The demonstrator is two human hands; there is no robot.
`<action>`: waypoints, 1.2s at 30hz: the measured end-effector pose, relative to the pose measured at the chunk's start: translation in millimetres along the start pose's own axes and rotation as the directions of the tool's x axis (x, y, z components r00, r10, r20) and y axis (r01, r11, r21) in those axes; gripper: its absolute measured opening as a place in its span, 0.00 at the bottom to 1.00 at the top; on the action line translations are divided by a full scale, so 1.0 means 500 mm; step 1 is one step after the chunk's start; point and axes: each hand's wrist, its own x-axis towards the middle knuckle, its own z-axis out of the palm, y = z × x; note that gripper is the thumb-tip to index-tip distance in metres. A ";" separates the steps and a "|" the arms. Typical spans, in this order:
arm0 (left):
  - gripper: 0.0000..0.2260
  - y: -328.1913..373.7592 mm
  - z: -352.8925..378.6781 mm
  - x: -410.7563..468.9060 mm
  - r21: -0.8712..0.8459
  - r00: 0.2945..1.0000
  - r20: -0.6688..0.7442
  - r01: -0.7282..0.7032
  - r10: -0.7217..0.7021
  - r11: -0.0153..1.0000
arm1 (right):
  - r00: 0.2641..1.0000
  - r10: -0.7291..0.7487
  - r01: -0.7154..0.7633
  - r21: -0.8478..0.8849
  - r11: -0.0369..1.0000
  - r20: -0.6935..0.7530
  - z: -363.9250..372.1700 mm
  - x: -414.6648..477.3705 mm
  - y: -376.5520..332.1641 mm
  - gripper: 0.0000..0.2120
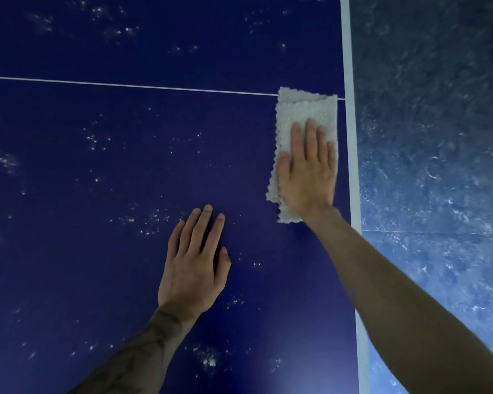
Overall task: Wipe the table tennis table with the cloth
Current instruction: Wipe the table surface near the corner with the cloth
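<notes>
At the left edge of the view, the table tennis table [54, 265] shows dark blue, scattered with pale specks [208, 361]. They lie in clusters on both sides of the thin white line [125, 85] that crosses the surface. Judging by these marks, most of the visible top has yet to be wiped, and the job looks nearer its start than its end.

Toward the middle, the left hand [194, 263] rests flat on the table with its fingers straight and slightly apart, holding nothing. It seems to serve as a brace. Specks lie around it and on its near side.

Further right, the cloth [305, 109], pale and folded into a long strip, lies just inside the table's right edge. Its far end covers the thin white line where it meets the border. The right hand [308, 172] presses flat on the cloth, fingers straight and close together and not curled round it. The blue patch just left of the cloth looks cleaner than the rest, though that is hard to be sure of.

The white edge stripe [353, 166] runs beside the cloth, so a stroke rightward would soon carry the cloth off the table toward the mottled floor [439, 166] below. The long runs lie to the left and beyond the line, with the left hand the only thing in a sweep's path.
</notes>
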 end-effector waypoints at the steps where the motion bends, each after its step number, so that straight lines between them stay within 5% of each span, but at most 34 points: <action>1: 0.26 0.000 -0.001 0.000 0.002 1.000 -0.001 0.000 0.000 1.000 | 0.999 -0.032 0.032 0.000 0.999 0.003 0.003 -0.004 -0.031 0.31; 6: 0.26 -0.002 -0.002 -0.001 0.005 1.000 -0.002 -0.005 0.005 1.000 | 0.918 -0.391 0.395 -0.056 0.917 0.070 0.031 -0.097 -0.039 0.30; 13: 0.26 0.003 -0.005 0.001 -0.003 1.000 -0.007 0.004 -0.004 1.000 | 0.999 -0.031 0.031 0.005 0.999 -0.024 0.008 -0.019 -0.019 0.32; 19: 0.26 0.005 -0.008 0.002 -0.004 1.000 -0.009 0.007 -0.007 1.000 | 0.917 -0.397 0.399 -0.049 0.916 0.048 0.038 -0.140 -0.008 0.31; 26: 0.26 0.005 -0.008 0.001 -0.017 1.000 -0.022 0.006 -0.006 1.000 | 0.995 0.087 -0.086 0.011 0.996 -0.044 0.012 -0.074 0.026 0.32; 32: 0.26 0.003 -0.007 0.001 -0.009 0.999 -0.042 -0.007 0.006 1.000 | 0.939 -0.341 0.343 -0.044 0.938 0.036 0.045 -0.200 -0.005 0.31; 36: 0.26 0.002 -0.005 0.001 -0.011 0.999 -0.053 -0.007 0.007 1.000 | 0.988 -0.150 0.151 -0.034 0.988 0.017 0.020 -0.178 0.085 0.31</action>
